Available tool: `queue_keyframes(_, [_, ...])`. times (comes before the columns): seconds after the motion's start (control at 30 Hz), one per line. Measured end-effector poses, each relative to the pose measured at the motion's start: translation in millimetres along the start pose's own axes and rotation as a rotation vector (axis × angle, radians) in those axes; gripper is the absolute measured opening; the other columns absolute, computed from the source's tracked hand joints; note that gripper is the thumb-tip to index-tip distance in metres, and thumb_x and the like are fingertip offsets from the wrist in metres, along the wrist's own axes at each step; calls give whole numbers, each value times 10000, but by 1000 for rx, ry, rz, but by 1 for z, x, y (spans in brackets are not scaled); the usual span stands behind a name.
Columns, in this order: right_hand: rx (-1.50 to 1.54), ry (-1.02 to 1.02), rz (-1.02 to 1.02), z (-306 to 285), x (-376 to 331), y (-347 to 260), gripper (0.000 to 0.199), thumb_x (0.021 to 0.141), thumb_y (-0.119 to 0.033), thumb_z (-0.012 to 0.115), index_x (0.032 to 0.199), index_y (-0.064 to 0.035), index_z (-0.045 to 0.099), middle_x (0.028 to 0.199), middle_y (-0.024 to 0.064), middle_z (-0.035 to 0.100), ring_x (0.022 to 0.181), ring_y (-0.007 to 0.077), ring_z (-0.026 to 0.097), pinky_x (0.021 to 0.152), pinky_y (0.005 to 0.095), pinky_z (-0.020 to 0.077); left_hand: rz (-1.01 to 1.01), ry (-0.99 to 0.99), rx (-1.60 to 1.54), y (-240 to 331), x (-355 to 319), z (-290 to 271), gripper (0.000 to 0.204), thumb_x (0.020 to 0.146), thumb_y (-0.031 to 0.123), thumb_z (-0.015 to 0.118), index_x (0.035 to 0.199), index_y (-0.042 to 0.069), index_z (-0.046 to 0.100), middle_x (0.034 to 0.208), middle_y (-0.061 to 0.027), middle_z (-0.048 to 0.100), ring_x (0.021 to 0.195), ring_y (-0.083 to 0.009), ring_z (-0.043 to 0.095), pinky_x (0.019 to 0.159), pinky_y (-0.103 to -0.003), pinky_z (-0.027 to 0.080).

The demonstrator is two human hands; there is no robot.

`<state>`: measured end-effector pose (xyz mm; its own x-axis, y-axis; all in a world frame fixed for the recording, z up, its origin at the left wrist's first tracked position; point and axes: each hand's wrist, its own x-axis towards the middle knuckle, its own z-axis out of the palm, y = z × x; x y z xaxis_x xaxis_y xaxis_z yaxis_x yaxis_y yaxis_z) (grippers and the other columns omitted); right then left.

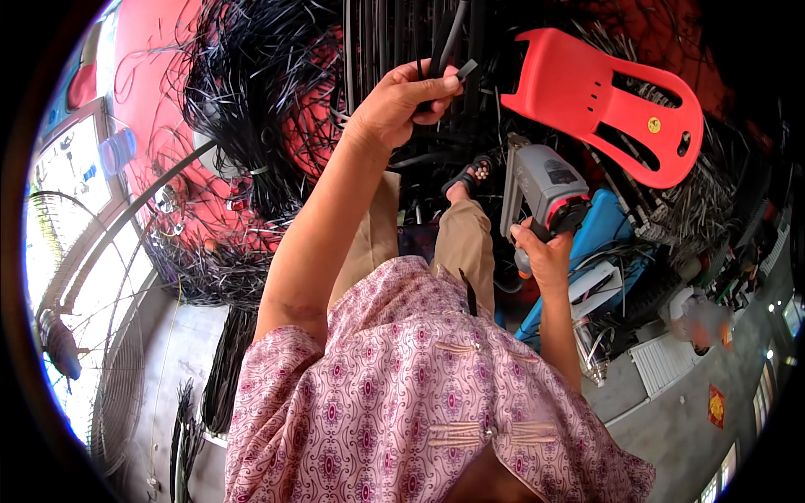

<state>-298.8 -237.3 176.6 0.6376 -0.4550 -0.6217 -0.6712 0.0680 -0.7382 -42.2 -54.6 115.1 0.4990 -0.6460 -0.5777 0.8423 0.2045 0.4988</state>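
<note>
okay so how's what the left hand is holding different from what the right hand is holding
The left hand pinches a thin bunch of black strips, long and slender, raised high and running upward. The right hand grips a grey power tool, bulky and boxy, held lower beside the knee. Both are held firmly, each in a closed hand.

a workshop: heaps of black cable bundles [251, 101], a grey power tool [545, 180].

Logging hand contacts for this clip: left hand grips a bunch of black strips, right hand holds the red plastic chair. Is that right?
Not quite. In the head view the right hand holds the grey power tool, not the red plastic chair, which lies apart beyond it. The left hand does grip the black strips.
</note>
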Motion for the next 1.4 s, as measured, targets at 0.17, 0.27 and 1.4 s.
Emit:
queue_keyframes(0.17, [51,-27,-57,-1,2,6,180,757,-31,756,852,-35,603,728,4,598,602,87,570,564,231,470,81,153,750,-15,16,-3,201,809,203,755,857,18,691,639,-10,590,590,-41,509,503,-213,370])
queue_keyframes(0.27, [4,-39,-103,1,3,5,226,755,-19,769,909,-34,604,806,2,608,661,78,577,603,225,487,148,228,1087,-20,17,0,305,752,249,762,851,-31,696,649,-150,631,628,-245,633,608,-328,491])
queue_keyframes(1.4, [-339,-200,-173,28,31,-19,502,686,-32,682,1180,-15,591,890,122,708,829,171,693,773,291,513,291,269,1315,-41,26,-4,303,761,237,721,850,-48,674,677,-222,629,639,-318,652,635,-370,507])
